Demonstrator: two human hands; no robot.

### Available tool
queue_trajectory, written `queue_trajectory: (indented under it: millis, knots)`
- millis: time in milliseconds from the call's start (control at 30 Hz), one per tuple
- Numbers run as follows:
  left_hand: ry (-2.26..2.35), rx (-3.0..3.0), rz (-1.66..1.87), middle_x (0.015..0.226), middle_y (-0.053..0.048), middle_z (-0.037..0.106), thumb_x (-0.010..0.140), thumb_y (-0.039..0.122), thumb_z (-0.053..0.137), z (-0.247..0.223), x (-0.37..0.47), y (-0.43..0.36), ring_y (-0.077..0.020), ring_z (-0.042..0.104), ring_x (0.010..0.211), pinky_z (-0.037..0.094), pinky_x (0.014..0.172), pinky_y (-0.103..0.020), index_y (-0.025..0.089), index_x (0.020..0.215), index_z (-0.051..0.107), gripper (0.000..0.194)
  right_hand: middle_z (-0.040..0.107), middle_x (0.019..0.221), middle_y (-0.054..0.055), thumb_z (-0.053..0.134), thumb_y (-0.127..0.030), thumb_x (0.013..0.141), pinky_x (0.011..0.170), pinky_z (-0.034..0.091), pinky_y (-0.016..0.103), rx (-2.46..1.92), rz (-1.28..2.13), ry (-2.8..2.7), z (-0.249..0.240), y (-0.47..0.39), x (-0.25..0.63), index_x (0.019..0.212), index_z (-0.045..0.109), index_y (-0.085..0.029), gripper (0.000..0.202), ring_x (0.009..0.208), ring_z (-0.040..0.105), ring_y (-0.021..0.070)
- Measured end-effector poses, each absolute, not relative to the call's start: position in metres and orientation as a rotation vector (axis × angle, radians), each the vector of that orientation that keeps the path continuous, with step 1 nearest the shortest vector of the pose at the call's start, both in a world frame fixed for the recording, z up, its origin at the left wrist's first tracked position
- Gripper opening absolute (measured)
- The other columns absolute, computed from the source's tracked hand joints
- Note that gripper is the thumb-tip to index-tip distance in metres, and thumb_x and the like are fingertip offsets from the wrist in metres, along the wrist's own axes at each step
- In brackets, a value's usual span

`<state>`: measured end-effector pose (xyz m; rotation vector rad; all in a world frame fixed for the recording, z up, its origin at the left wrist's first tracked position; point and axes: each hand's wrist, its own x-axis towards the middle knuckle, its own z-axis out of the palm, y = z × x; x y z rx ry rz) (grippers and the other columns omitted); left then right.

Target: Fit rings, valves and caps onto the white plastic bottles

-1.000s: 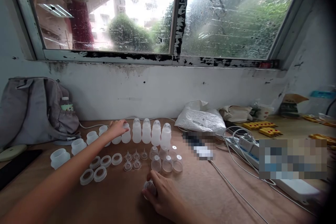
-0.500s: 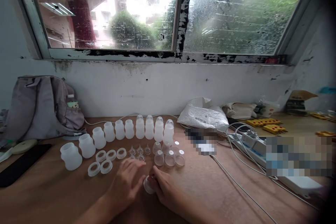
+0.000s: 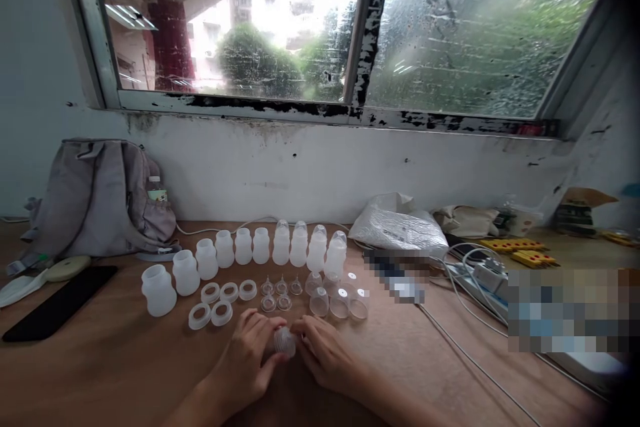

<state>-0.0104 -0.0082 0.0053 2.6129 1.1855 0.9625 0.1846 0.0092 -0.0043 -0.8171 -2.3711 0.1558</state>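
Note:
A ribbed, translucent baby bottle collar ring (image 3: 285, 342) is held on its side just above the table, between my hands. My left hand (image 3: 251, 350) grips it between thumb and fingers. At its right edge, the bent fingers of my right hand (image 3: 320, 349) pinch close against it; what lies under those fingertips is hidden. Beyond my hands lie several clear bottle nipples (image 3: 283, 302), with more white collar rings (image 3: 221, 313) to their left. Several clear dome caps (image 3: 339, 305) stand to the right.
Behind them curves a row of open frosted bottles (image 3: 159, 290), ending in capped bottles (image 3: 317, 250). A black phone-like slab (image 3: 60, 303) and grey backpack (image 3: 100, 200) are at left. At right are a silver bubble bag (image 3: 400, 227), cables (image 3: 470, 373) and a power strip (image 3: 570, 350).
My left hand has closed on the collar ring, which was in my right hand alone. The ring has turned its ribbed side into view. The whole view has shifted slightly.

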Motion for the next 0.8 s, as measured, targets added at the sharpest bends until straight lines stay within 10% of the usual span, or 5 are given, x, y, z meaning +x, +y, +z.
queue_trajectory:
  millis: [800]
  knots:
    - [1.325, 2.795, 0.802, 0.101, -0.005, 0.055, 0.078, 0.028, 0.049, 0.013, -0.07, 0.031, -0.0205, 0.049, 0.093, 0.038, 0.085, -0.037, 0.021, 0.082, 0.052, 0.009, 0.061, 0.09, 0.01, 0.055, -0.016, 0.071, 0.073, 0.03, 0.032, -1.639, -0.252, -2.619, 0.038, 0.07, 0.161, 0.081, 0.062, -0.015, 0.013, 0.09, 0.049, 0.0242]
